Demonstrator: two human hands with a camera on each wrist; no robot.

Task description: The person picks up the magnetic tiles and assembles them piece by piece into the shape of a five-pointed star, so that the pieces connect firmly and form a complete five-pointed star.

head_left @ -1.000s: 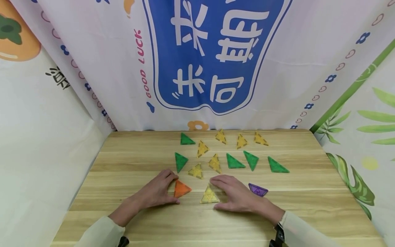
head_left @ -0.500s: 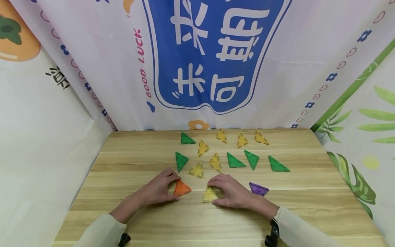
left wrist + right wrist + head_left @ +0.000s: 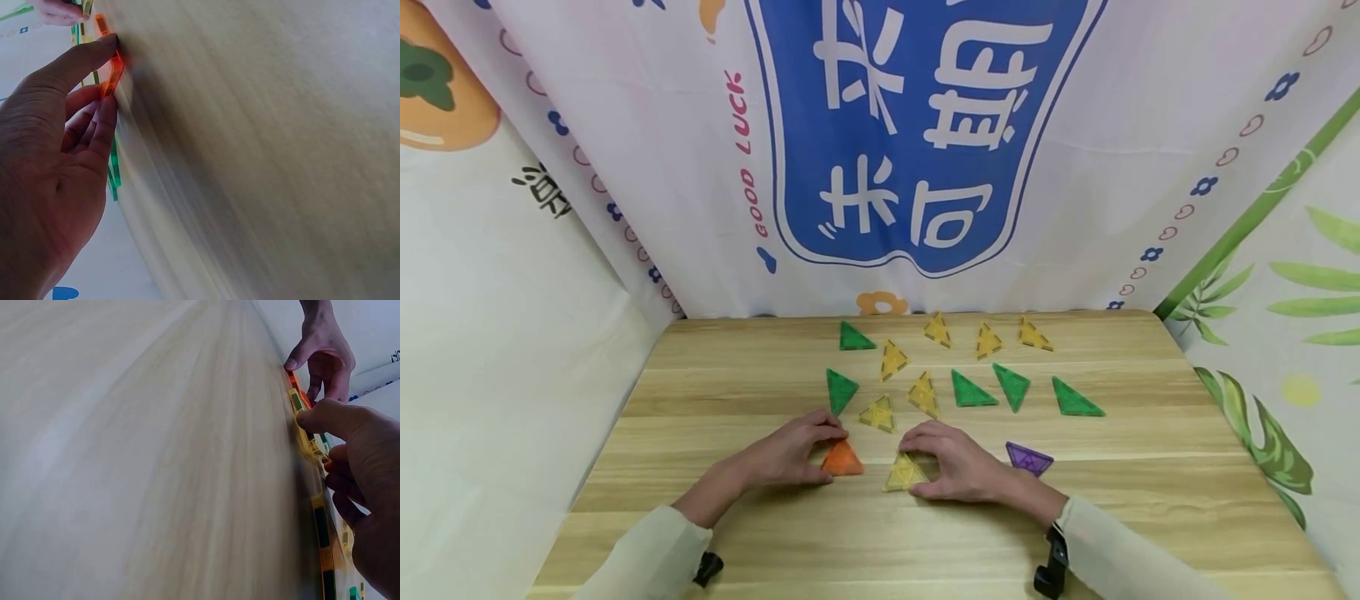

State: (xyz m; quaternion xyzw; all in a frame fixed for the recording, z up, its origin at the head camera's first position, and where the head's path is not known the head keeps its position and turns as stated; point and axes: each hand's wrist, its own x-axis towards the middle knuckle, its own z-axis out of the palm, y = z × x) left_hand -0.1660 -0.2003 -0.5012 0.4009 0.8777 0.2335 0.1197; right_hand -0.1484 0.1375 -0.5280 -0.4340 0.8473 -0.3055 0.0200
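In the head view my left hand [image 3: 790,454] pinches an orange triangular magnetic tile [image 3: 842,459] between thumb and fingers, low over the wooden table. The same orange tile [image 3: 114,75] shows edge-on in the left wrist view. To its right, my right hand [image 3: 958,463] grips a yellow triangular magnetic tile [image 3: 904,473] by its right side, thumb at the near corner and fingers at the far tip. A narrow gap separates the two tiles. The right wrist view has the yellow tile [image 3: 300,425] under the thumb, with the left hand [image 3: 328,359] just beyond.
Beyond the hands lie several yellow tiles [image 3: 923,395] and several green tiles [image 3: 973,389] on the wooden table [image 3: 715,367]. A purple trapezoid tile [image 3: 1029,459] lies by the right wrist. A printed curtain [image 3: 700,208] hangs along the table's back edge.
The orange tile has turned, its flat side now facing me. My right hand has closed its fingers on the yellow tile and shifted it slightly left.
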